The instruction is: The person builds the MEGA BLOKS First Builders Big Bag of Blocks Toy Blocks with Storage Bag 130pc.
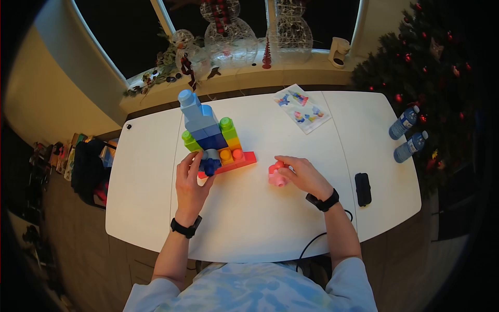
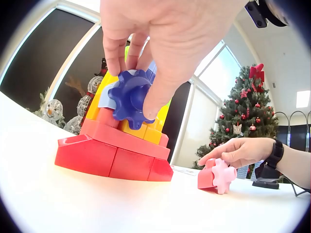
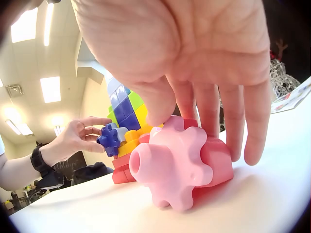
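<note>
My left hand grips a dark blue gear at the front of a building-block tower, thumb on its face and fingers behind. A light grey-blue block sits right behind that gear. The tower stacks light blue, dark blue, green and yellow blocks on a long red base. To the right, my right hand holds a pink gear joined to a red block, close over the table. Its thumb lies at the gear's top edge, the fingers reaching down behind the red block.
A printed picture sheet lies at the table's back. Two water bottles stand by the right edge, with a black case nearer me. A black cable runs from the right wrist over the front edge. A decorated tree stands behind.
</note>
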